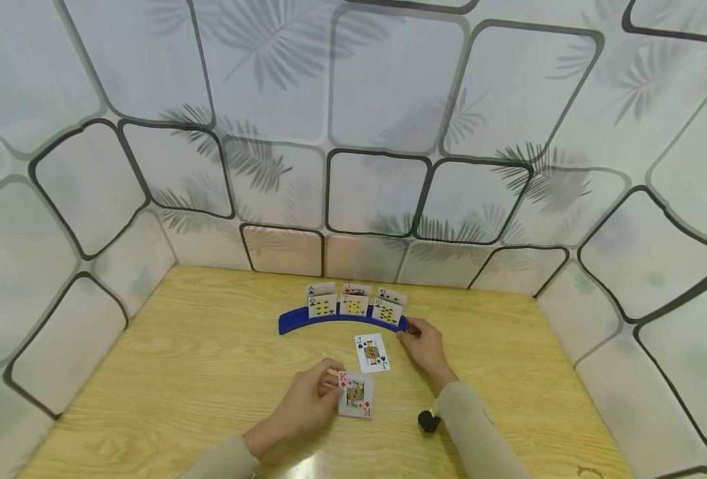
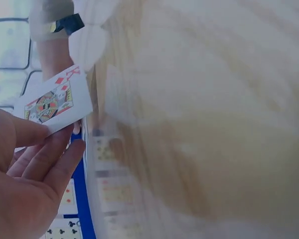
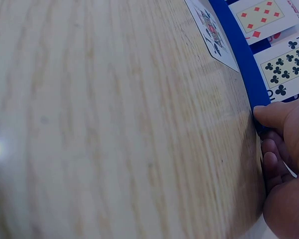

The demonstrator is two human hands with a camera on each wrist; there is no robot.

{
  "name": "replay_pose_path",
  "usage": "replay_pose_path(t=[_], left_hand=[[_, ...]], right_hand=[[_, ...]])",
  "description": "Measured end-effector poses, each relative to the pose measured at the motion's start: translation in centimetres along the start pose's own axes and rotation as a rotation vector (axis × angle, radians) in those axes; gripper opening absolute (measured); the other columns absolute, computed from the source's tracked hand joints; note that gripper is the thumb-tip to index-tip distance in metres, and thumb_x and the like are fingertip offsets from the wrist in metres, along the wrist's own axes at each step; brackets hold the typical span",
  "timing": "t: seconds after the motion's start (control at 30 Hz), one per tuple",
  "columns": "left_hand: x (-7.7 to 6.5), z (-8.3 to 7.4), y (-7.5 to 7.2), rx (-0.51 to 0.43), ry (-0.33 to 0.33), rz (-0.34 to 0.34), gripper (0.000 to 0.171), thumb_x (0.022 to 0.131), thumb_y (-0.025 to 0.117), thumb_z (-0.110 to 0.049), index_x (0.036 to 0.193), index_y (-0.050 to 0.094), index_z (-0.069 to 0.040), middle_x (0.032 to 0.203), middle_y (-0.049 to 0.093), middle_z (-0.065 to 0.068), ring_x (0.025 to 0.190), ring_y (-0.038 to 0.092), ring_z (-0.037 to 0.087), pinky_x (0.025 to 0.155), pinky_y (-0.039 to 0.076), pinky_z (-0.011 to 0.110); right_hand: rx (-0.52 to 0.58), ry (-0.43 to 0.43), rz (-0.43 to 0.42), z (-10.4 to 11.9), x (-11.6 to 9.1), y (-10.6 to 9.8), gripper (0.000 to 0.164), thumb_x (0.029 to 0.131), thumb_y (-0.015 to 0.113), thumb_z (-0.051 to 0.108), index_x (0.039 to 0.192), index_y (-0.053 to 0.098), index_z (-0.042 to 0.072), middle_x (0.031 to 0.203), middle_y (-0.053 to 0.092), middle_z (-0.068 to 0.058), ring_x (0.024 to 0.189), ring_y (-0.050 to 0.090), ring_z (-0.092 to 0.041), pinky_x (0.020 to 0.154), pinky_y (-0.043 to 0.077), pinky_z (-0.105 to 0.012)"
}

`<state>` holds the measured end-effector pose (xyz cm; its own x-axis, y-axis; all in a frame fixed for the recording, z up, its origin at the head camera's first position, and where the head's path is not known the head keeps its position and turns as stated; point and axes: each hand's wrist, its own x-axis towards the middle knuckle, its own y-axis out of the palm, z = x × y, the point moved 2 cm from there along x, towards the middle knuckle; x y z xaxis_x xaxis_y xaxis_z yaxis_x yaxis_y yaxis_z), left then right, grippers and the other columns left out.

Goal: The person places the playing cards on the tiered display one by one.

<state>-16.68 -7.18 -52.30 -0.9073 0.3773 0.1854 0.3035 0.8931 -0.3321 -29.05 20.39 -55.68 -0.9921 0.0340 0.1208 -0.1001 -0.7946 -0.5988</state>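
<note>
My left hand (image 1: 308,399) pinches playing cards between thumb and fingers, with the king of diamonds (image 1: 356,395) face up on top; how many lie beneath is hard to tell. At the right end of a curved blue card holder (image 1: 294,322), my right hand (image 1: 426,347) grips the rail, thumb on its near side in the right wrist view. Two rows of cards stand in the holder. In front are a black six (image 1: 322,307), the seven of diamonds (image 1: 354,305) and the ten of clubs (image 3: 287,67). A black jack (image 1: 373,353) lies face up between holder and left hand.
The wooden table (image 1: 197,372) runs back to a patterned fabric wall (image 1: 377,193), which also encloses both sides. A dark round wrist device (image 1: 428,421) sits at the right sleeve. Behind the front cards stand an ace (image 1: 320,289), a red jack (image 1: 356,290) and a six (image 1: 392,296).
</note>
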Motion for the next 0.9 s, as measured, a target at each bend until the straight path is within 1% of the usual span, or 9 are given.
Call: replay_pose_path(t=[0.1,0.23,0.37,0.57,0.63,0.7,0.77,0.9], left_hand=[[0.2,-0.2,-0.6,0.021,0.016,-0.065,0.031,0.093,0.065,0.014,0.121,0.063,0.001,0.108,0.077,0.026,0.096,0.078,0.038,0.085,0.064,0.025],[0.6,-0.3,-1.6,0.058,0.065,-0.146,0.031,0.092,0.069,0.014,0.119,0.065,-0.001,0.106,0.078,0.024,0.094,0.079,0.036,0.084,0.064,0.024],[0.8,-0.5,-2.9,0.132,0.110,-0.224,0.031,0.091,0.071,0.013,0.118,0.066,-0.002,0.100,0.079,0.018,0.088,0.079,0.031,0.078,0.064,0.023],[1.4,-0.4,-5.3,0.225,0.184,-0.364,0.033,0.087,0.074,0.016,0.116,0.067,0.000,0.087,0.078,0.013,0.074,0.077,0.023,0.064,0.061,0.021],[1.7,-0.3,-6.1,0.249,0.201,-0.402,0.033,0.087,0.073,0.016,0.116,0.066,0.001,0.086,0.077,0.013,0.073,0.076,0.023,0.062,0.060,0.020],[1.9,-0.3,-7.0,0.267,0.218,-0.433,0.033,0.087,0.073,0.017,0.116,0.065,0.002,0.086,0.077,0.014,0.073,0.077,0.025,0.062,0.060,0.020],[2.1,-0.3,-7.8,0.281,0.228,-0.460,0.032,0.088,0.072,0.017,0.116,0.064,0.003,0.087,0.076,0.016,0.074,0.078,0.029,0.063,0.061,0.019],[2.5,-0.4,-9.3,0.316,0.242,-0.500,0.031,0.088,0.071,0.018,0.115,0.064,0.005,0.088,0.077,0.020,0.073,0.077,0.032,0.062,0.060,0.019]], right_hand=[[-0.001,0.000,0.001,0.0,0.0,0.0,0.040,0.096,0.074,0.009,0.131,0.067,-0.008,0.120,0.072,-0.024,0.109,0.068,-0.034,0.095,0.059,-0.051],[-0.009,0.004,-0.002,0.1,0.0,-0.1,0.040,0.096,0.074,0.010,0.131,0.067,-0.008,0.119,0.072,-0.024,0.108,0.068,-0.034,0.095,0.059,-0.050],[-0.013,0.011,0.002,0.2,-0.1,-0.1,0.040,0.097,0.074,0.010,0.132,0.067,-0.008,0.120,0.072,-0.024,0.109,0.068,-0.034,0.096,0.058,-0.051],[-0.013,0.016,0.004,0.3,-0.1,-0.2,0.040,0.097,0.073,0.010,0.132,0.067,-0.007,0.121,0.072,-0.024,0.110,0.067,-0.035,0.096,0.058,-0.051],[-0.011,0.014,0.004,0.3,-0.1,-0.1,0.039,0.097,0.073,0.009,0.132,0.067,-0.008,0.121,0.072,-0.025,0.110,0.068,-0.035,0.095,0.059,-0.051],[-0.010,0.013,0.001,0.3,-0.1,-0.1,0.039,0.097,0.073,0.009,0.132,0.067,-0.008,0.121,0.072,-0.025,0.110,0.068,-0.035,0.096,0.059,-0.051],[-0.007,0.012,0.000,0.3,-0.1,-0.1,0.040,0.096,0.074,0.009,0.132,0.067,-0.008,0.121,0.072,-0.025,0.110,0.068,-0.035,0.096,0.059,-0.051],[-0.002,0.015,-0.008,0.2,0.0,-0.1,0.040,0.096,0.074,0.009,0.131,0.067,-0.008,0.120,0.072,-0.025,0.109,0.068,-0.035,0.096,0.059,-0.051]])
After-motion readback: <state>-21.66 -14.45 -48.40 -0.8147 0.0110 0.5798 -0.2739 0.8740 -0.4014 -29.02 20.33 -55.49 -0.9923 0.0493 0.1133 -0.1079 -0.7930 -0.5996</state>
